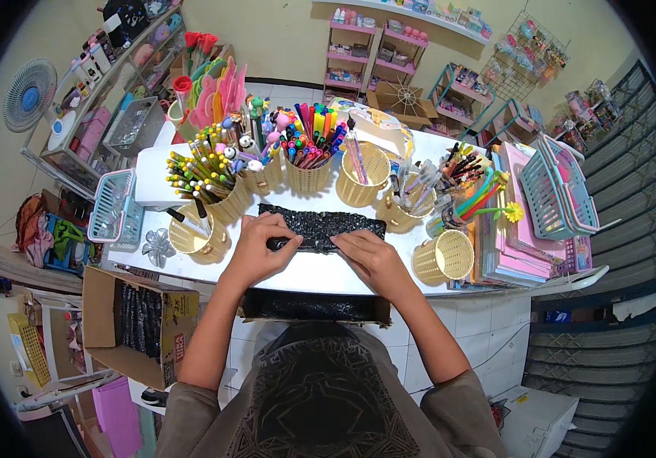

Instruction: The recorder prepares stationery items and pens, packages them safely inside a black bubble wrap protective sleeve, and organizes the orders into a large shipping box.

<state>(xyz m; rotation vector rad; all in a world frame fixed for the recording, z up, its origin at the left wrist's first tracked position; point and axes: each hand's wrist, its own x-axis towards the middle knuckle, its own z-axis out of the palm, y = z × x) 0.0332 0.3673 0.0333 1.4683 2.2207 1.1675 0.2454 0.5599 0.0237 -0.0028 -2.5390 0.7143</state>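
A flat row of black pens (320,223) lies across the white table (320,269) in front of me. My left hand (261,248) and my right hand (370,256) meet at the row's near edge, and together they pinch a black pen (301,244) held crosswise between them. Below my hands, at the table's near edge, sits an open cardboard box (314,307) filled with more black pens.
Several woven yellow cups (362,177) of pens and markers stand behind the row; one empty cup (444,258) is at the right. A teal basket (555,191) and stacked pink folders (522,244) fill the right side. Another cardboard box (141,324) of dark pens sits low left.
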